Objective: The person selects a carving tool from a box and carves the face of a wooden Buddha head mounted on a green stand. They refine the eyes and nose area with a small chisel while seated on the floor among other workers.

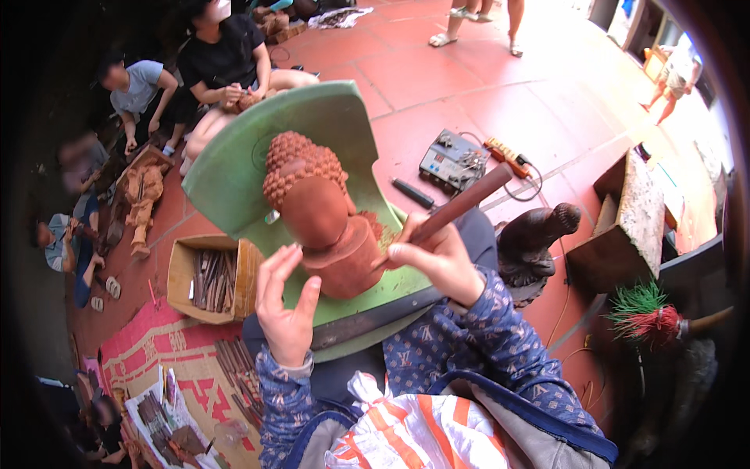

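At the bottom centre I see an orange-and-white striped cloth (422,426). Above it, the left hand (286,309) is spread, thumb apart from the fingers, beside the carved head (315,207); I can't tell whether its fingertips touch. Right of centre, the right hand (444,262) pinches a brown rod (466,201) slanting toward the upper right. The carved head sits around mid-frame on a green seat (226,173). I find a cardboard box (248,273) of tools at left, a dark carved figure (531,242) at right. Farther off, a grey device (451,159) lies on red tiles (422,66); a person in a black top (226,53) sits at upper left.
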`<action>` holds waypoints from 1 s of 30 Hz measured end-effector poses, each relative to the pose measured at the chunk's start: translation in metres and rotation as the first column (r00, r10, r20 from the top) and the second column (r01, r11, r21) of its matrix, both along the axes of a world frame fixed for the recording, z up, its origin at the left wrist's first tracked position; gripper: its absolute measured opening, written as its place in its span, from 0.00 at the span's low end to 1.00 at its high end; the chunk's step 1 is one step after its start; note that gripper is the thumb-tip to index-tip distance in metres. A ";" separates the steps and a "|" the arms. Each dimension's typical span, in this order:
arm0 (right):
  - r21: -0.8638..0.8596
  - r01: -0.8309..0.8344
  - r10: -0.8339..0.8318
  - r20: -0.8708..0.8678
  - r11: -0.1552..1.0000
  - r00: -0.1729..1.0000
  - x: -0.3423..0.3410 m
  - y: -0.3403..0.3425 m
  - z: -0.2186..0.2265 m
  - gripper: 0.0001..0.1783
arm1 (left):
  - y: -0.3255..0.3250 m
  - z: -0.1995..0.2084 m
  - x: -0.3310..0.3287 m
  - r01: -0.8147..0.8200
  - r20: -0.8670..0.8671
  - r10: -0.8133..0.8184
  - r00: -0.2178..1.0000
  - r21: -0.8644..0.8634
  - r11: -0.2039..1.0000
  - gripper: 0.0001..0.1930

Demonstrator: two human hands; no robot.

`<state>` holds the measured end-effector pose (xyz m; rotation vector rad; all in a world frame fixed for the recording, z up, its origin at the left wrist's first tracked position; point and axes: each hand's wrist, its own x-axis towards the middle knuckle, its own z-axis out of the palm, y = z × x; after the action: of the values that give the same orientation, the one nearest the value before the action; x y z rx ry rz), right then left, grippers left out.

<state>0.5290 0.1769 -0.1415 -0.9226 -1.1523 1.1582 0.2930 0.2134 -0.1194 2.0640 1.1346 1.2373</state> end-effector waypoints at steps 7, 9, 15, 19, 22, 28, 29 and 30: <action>0.156 0.040 -0.059 0.116 0.987 0.992 -0.052 -0.025 0.001 0.09 | -0.034 0.007 0.012 0.227 -0.107 -0.216 0.970 0.099 0.969 0.12; 0.159 0.044 -0.065 0.130 0.986 0.989 -0.055 -0.023 0.001 0.08 | -0.036 0.006 0.012 0.194 -0.110 -0.184 0.977 0.087 0.977 0.12; 0.126 -0.022 -0.001 0.181 0.992 0.984 -0.064 -0.028 -0.006 0.06 | -0.037 0.003 0.003 0.166 -0.154 -0.141 0.978 0.159 0.973 0.05; 0.212 -0.059 0.009 0.229 0.976 0.973 -0.060 -0.032 0.010 0.08 | -0.032 0.002 -0.006 0.180 -0.211 -0.150 0.966 0.134 0.974 0.05; 0.267 -0.162 0.070 0.322 0.950 0.944 -0.043 -0.030 0.007 0.12 | -0.028 0.006 -0.011 0.223 -0.285 -0.185 0.940 0.106 0.969 0.05; 0.233 -0.279 0.188 0.347 0.932 0.919 -0.037 -0.031 0.014 0.11 | -0.022 0.011 -0.021 0.307 -0.331 -0.270 0.904 0.066 0.949 0.05; 0.224 -0.271 0.183 0.349 0.936 0.919 -0.037 -0.030 0.013 0.11 | -0.022 0.013 -0.020 0.307 -0.330 -0.270 0.904 0.065 0.949 0.05; 0.216 -0.261 0.174 0.352 0.941 0.920 -0.038 -0.030 0.011 0.10 | -0.023 0.016 -0.019 0.310 -0.330 -0.272 0.904 0.066 0.948 0.05</action>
<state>0.4909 0.1467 -0.1301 -0.8144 -1.6741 1.0191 0.2742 0.1901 -0.1031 2.4811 0.8507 0.8648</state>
